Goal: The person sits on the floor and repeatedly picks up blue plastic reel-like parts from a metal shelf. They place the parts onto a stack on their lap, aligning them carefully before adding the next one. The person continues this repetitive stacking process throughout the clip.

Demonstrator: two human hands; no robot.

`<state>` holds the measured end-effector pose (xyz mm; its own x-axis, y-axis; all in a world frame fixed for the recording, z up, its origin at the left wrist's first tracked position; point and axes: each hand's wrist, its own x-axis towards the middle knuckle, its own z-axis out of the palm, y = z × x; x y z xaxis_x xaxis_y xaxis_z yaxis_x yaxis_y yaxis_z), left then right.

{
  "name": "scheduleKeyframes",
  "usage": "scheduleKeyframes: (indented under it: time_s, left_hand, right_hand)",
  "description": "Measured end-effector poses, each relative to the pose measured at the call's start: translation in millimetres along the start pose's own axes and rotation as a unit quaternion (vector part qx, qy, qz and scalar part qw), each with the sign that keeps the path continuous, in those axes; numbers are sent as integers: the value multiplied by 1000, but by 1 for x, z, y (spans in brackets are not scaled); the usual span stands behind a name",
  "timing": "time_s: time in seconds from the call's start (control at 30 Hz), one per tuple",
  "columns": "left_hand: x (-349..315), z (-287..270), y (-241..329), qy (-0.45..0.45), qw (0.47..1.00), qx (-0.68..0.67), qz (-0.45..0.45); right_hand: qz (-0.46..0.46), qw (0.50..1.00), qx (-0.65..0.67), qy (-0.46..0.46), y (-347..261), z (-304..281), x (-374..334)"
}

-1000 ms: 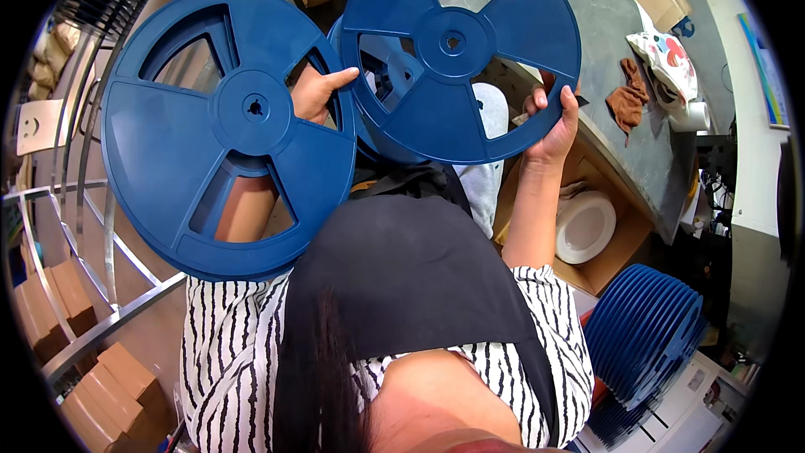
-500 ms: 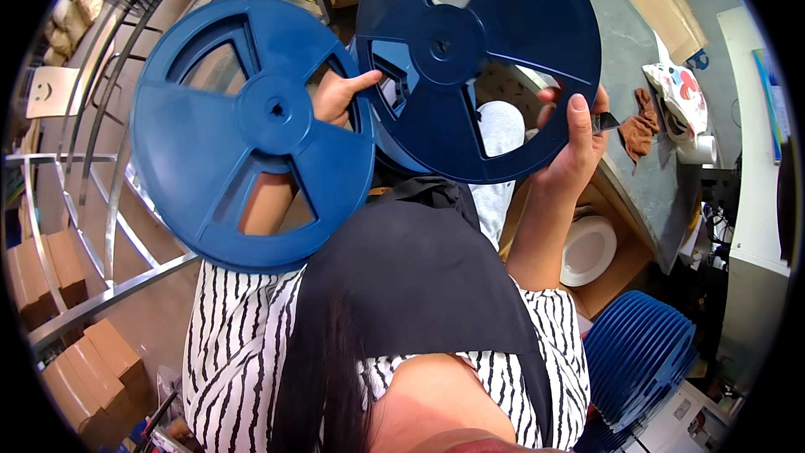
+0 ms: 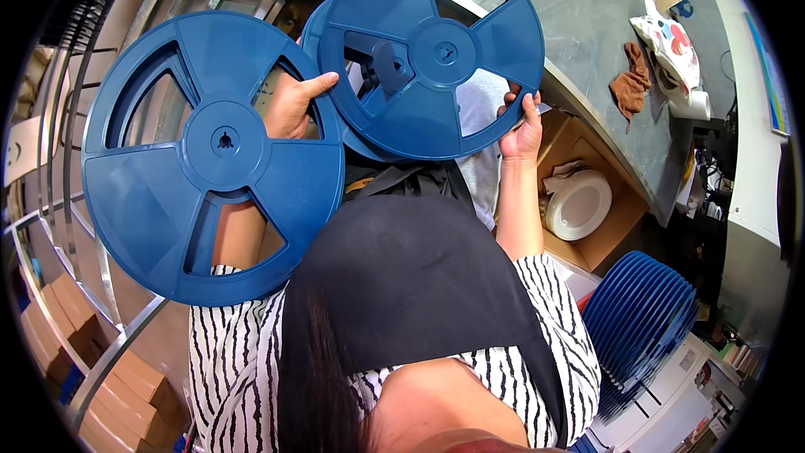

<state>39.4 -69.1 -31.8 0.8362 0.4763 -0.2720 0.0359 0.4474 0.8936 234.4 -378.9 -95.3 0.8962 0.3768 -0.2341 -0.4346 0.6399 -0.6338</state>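
Note:
My left hand (image 3: 289,105) is closed on a blue plastic reel (image 3: 239,159) at the left. It reaches in from behind, and its fingers and thumb show through a cut-out. At the upper middle, my right hand (image 3: 521,134) pinches the right rim of a second blue reel (image 3: 457,75), thumb in front. This reel overlaps the edge of further blue plastic (image 3: 362,149) behind it, perhaps another reel. The two front reels stand side by side, faces toward me, their rims close together. How the left fingers wrap behind the reel is hidden.
A cardboard box (image 3: 616,239) with a white round spool (image 3: 580,205) stands at the right. On the grey table (image 3: 587,25) lie a brown cloth (image 3: 631,84) and a white printed bag (image 3: 668,49). Blue reels (image 3: 641,327) are stacked lower right. A metal rack (image 3: 126,331) and cartons are left.
Both front reels have shifted left in view, the left one also downward. The right reel has turned, its face now brighter. My right hand moved left with it, keeping its grip.

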Motion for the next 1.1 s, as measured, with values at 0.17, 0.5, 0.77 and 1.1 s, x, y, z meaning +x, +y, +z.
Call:
scheduleKeyframes:
  time_s: [0.17,0.5,0.77,1.1]
  left_hand:
    - [3,-3,-1,10,1000,-15,-5]
    - [6,-3,16,1,997,-47,-68]
    - [12,0,3,-29,998,-47,4]
    - [45,-9,-44,22,972,196,127]
  right_hand:
    - [-62,996,-54,-37,-26,51,-14]
    - [-203,936,-245,-148,-42,214,-89]
    - [-109,850,-306,-415,12,250,-108]
    - [-335,525,-573,-532,37,236,-120]
